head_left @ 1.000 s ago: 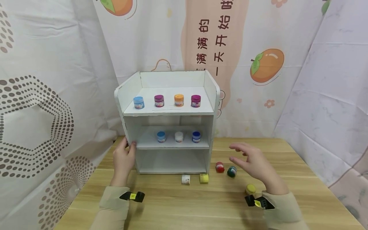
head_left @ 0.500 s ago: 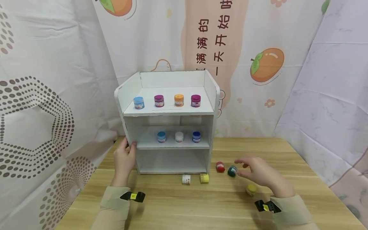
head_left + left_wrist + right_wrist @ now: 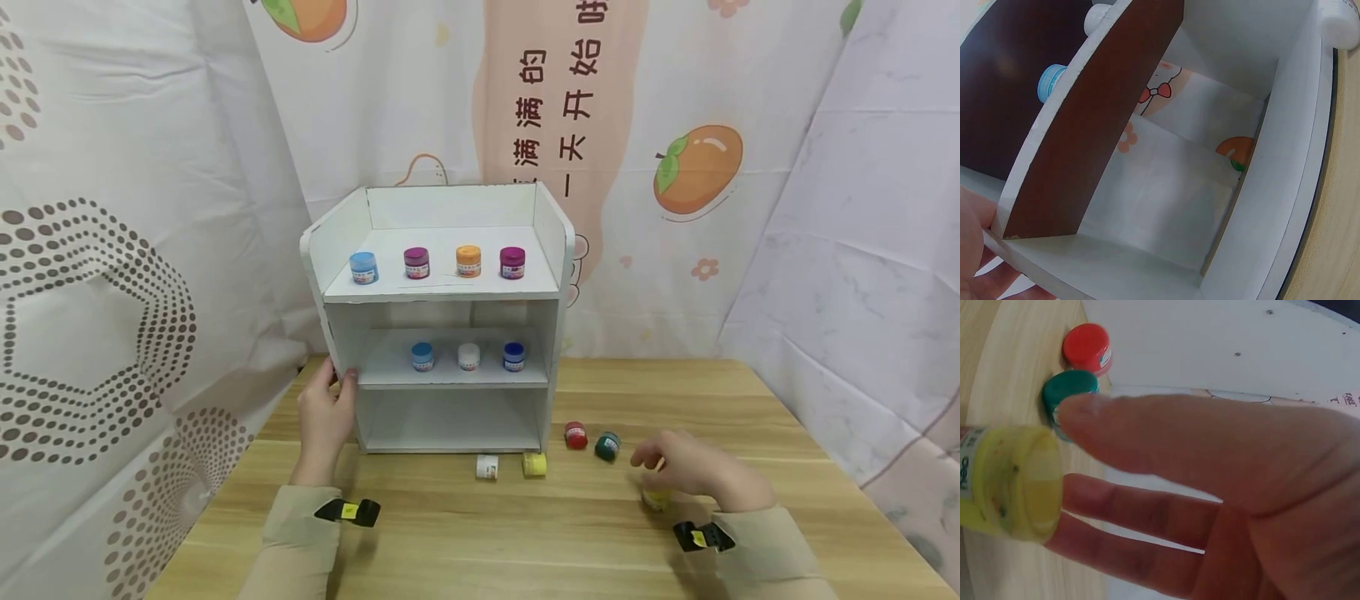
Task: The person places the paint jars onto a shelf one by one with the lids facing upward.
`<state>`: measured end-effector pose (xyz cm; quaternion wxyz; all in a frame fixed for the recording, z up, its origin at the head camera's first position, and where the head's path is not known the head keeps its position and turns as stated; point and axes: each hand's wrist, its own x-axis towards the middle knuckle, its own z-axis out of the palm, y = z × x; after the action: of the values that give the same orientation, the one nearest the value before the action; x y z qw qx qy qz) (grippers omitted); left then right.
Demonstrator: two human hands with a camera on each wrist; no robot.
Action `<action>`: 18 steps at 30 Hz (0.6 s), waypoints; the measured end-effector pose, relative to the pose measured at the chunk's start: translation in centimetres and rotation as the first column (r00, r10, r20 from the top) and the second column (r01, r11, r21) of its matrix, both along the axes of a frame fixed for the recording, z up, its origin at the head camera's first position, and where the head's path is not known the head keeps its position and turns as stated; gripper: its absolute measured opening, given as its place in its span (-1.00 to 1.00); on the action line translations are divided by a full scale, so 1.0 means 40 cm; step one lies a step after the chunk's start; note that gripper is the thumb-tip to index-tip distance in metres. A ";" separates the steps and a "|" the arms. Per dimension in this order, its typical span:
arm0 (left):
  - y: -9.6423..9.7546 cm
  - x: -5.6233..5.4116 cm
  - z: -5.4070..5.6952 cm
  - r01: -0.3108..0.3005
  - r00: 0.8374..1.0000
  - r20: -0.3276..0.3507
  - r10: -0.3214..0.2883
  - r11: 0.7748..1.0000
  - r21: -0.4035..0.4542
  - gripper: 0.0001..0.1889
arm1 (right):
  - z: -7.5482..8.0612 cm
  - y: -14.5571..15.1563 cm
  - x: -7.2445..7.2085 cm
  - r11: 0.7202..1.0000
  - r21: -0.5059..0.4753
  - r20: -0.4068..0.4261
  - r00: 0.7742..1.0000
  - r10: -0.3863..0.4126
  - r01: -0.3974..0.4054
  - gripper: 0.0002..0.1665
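Note:
My left hand (image 3: 324, 425) grips the left side panel of a white shelf unit (image 3: 450, 421), thumb at the front edge and fingers behind. Over the table at the right, my right hand (image 3: 693, 467) hovers around a yellow paint jar (image 3: 656, 501), partly hiding it. Seen from the right wrist, that yellow jar (image 3: 1013, 484) lies on its side beside the fingertips, with the thumb (image 3: 1147, 431) apart from it. A green paint jar (image 3: 607, 447) and a red one (image 3: 576, 435) lie between this hand and the shelf unit.
Several jars stand on the top shelf, among them an orange jar (image 3: 468, 262). The middle shelf holds a blue jar (image 3: 422, 357), a white jar (image 3: 468, 357) and a dark blue jar (image 3: 513, 357). Before the unit lie another white jar (image 3: 487, 467) and yellow jar (image 3: 535, 465).
My right hand has come down and toward me, past the green jar to the yellow jar at the right. The left hand keeps its hold on the shelf unit.

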<state>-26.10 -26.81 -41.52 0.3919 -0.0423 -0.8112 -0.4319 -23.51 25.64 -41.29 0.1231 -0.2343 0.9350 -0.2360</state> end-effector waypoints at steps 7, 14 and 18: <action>0.003 -0.001 0.000 0.003 1.000 0.003 -0.004 1.000 0.009 -0.66 | -0.012 0.001 0.010 0.986 0.000 0.153 0.974 -0.165 0.167 -0.80; 0.002 0.001 0.001 0.000 1.000 0.002 0.000 1.000 0.008 -0.65 | -0.017 -0.012 0.003 0.996 0.030 0.040 0.996 -0.080 0.079 -0.89; 0.002 0.002 0.001 0.000 1.000 0.011 0.000 1.000 0.010 -0.65 | -0.026 -0.030 -0.007 0.998 0.056 -0.101 0.994 0.032 -0.027 -0.88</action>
<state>-26.04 -26.74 -41.47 0.3875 -0.0379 -0.8112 -0.4364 -23.80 24.46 -42.34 0.0850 -0.2565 0.9426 -0.1963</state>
